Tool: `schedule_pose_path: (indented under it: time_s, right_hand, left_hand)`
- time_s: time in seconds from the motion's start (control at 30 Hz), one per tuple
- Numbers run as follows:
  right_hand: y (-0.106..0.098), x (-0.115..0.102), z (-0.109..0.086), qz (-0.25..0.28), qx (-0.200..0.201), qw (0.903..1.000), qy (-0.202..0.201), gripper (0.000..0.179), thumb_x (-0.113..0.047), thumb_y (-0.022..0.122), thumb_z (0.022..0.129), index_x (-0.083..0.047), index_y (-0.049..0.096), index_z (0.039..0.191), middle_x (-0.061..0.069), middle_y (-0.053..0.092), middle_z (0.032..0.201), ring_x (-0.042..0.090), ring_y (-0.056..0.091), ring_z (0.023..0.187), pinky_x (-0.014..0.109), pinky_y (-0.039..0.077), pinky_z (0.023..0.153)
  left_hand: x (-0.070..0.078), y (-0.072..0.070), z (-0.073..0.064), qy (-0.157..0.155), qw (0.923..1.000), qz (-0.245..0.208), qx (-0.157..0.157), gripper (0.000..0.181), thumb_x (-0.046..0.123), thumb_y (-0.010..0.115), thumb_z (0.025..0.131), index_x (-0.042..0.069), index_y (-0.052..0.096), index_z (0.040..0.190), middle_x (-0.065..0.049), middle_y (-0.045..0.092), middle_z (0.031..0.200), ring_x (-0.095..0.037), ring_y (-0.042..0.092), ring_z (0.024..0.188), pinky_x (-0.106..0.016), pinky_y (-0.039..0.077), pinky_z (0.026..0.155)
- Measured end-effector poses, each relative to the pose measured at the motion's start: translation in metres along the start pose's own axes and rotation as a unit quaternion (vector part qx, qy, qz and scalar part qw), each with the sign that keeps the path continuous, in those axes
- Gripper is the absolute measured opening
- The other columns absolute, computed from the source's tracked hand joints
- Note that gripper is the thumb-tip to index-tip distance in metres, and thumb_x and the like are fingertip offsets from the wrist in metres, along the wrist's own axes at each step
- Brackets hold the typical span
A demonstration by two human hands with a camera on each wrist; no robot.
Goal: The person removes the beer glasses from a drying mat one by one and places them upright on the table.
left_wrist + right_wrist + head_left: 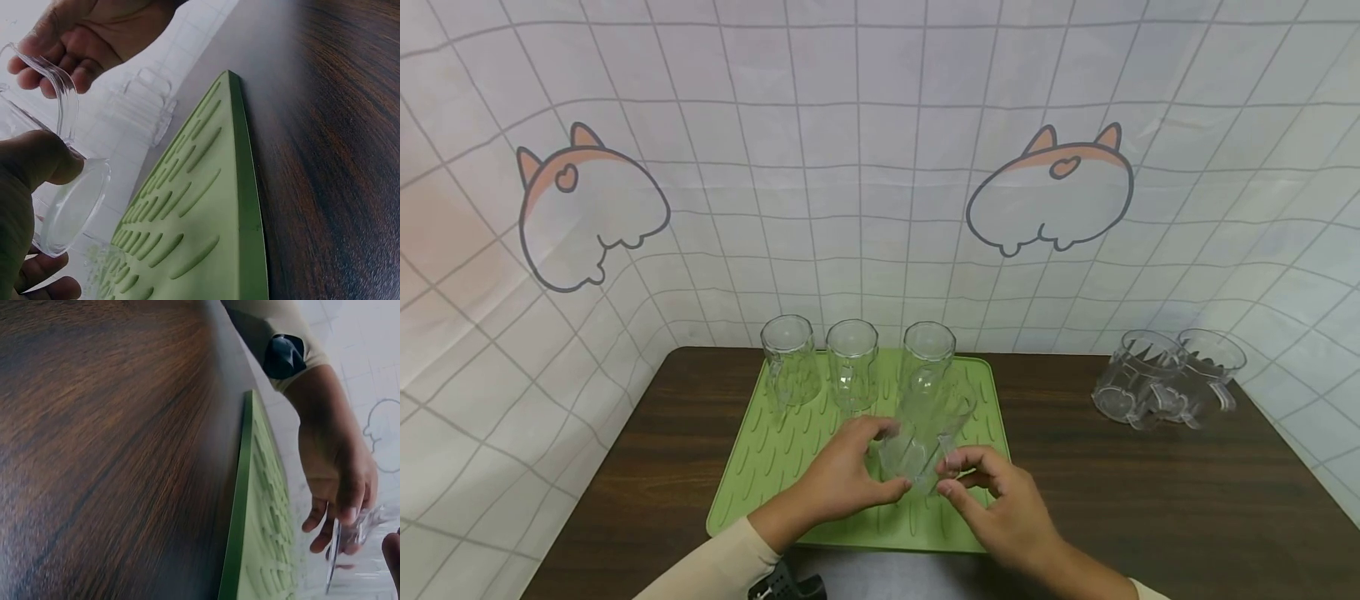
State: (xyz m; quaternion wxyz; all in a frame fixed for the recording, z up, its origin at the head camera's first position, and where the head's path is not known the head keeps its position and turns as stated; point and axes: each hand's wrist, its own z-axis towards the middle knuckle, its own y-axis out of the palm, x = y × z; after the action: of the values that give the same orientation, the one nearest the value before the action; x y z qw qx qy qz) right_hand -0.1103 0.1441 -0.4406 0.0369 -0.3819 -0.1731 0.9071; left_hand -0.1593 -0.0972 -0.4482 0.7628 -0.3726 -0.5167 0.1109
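Observation:
A clear glass mug (917, 446) is held between both hands above the near part of a green ribbed mat (760, 475). My left hand (850, 471) grips it from the left near its base, thumb in front and fingers around the far side. From the right, my right hand (1000, 504) pinches the mug's handle (70, 109) with thumb and curled fingers. The mug leans, its thick base (75, 206) facing toward the mat in the left wrist view. Three more glass mugs stand along the mat's far edge: left (790, 362), middle (853, 367) and right (928, 350).
Two glass mugs, one (1123, 383) beside another (1210, 367), stand at the back right of the dark wooden table (1105, 492). A white gridded curtain (880, 200) with cartoon animals closes off the back and sides.

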Motion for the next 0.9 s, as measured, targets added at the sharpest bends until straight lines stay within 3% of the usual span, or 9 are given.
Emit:
schedule_pose_path:
  time_s: [0.2, 0.53, 0.9]
  right_hand:
    - [0.005, -0.002, 0.0, 0.017, -0.025, 0.9995, -0.012, 0.034, 0.014, 0.072, 0.088, -0.004, 0.062, 0.114, 0.009, 0.069, 0.103, 0.021, 0.069, 0.092, 0.029, 0.06, 0.075]
    - [0.01, -0.001, -0.003, 0.003, -0.03, 0.9989, -0.037, 0.039, 0.02, 0.073, 0.082, -0.004, 0.062, 0.11, 0.008, 0.068, 0.101, 0.018, 0.07, 0.089, 0.026, 0.057, 0.078]
    - [0.009, 0.0, -0.004, -0.034, -0.029, 0.9974, -0.057, 0.043, 0.022, 0.075, 0.077, -0.004, 0.062, 0.109, 0.007, 0.068, 0.1, 0.018, 0.07, 0.087, 0.021, 0.056, 0.078]
  left_hand:
    - [-0.002, 0.003, 0.001, -0.018, 0.9998, 0.0, -0.008, 0.074, 0.038, 0.085, 0.083, 0.009, 0.055, 0.143, -0.004, 0.061, 0.133, -0.02, 0.056, 0.116, -0.043, 0.051, 0.093]
    - [0.0, 0.006, 0.001, -0.037, 0.9991, -0.007, -0.021, 0.079, 0.037, 0.087, 0.081, 0.006, 0.053, 0.145, -0.007, 0.061, 0.128, -0.025, 0.058, 0.115, -0.044, 0.053, 0.091]
    - [0.002, 0.009, 0.003, -0.023, 0.9995, 0.003, -0.022, 0.079, 0.041, 0.084, 0.086, 0.007, 0.049, 0.148, -0.009, 0.061, 0.135, -0.025, 0.059, 0.118, -0.044, 0.053, 0.091]
